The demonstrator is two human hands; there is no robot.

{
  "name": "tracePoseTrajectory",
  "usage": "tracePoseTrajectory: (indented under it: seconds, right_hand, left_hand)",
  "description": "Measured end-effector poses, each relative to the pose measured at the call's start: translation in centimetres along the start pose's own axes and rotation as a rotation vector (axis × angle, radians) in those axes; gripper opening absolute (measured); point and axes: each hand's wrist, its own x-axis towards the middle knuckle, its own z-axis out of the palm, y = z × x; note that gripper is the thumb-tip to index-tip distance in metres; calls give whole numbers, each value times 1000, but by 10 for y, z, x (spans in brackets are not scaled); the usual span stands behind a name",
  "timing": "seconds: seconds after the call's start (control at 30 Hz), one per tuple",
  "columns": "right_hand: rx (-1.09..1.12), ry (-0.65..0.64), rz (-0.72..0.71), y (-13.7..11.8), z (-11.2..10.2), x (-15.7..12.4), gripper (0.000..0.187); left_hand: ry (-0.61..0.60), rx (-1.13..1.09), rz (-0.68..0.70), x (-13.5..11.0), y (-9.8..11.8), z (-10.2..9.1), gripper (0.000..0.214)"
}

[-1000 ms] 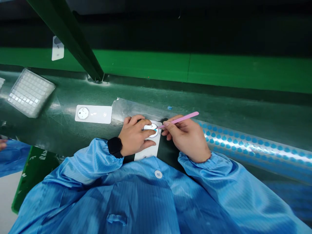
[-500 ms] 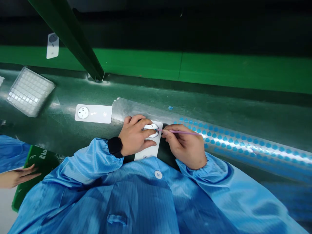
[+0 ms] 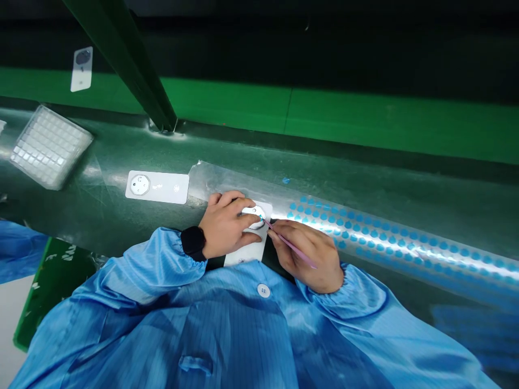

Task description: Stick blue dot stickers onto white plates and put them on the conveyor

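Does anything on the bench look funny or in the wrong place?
Maybe one thing: a small blue scrap lies by itself on the shiny dark green bench, apart from the neat rows of round blue dots on the clear plastic sheet.

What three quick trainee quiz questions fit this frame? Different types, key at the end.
1. Which hand holds the pink tool?

2. What do the left hand's fingers rest on?
A) a clear tray
B) a white card
C) a green post

3. True or false: the blue-dotted clear sheet reaches the right edge of the picture.

Key:
1. The right hand.
2. B
3. True
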Motion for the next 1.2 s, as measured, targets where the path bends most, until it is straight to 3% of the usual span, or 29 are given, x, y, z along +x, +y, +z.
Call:
tracePoseTrajectory:
  seconds: [0.17, 0.7, 1.2]
  right_hand:
    - [6, -5, 36, 1, 3, -3, 10]
    - [-55, 10, -51, -1, 6, -1, 12]
    - [73, -7, -44, -1, 4, 0, 12]
  left_hand:
    - [-32, -9, -9, 0, 0, 0, 37]
    - [-29, -18, -16, 0, 0, -1, 35]
    - [-19, -40, -40, 2, 1, -1, 42]
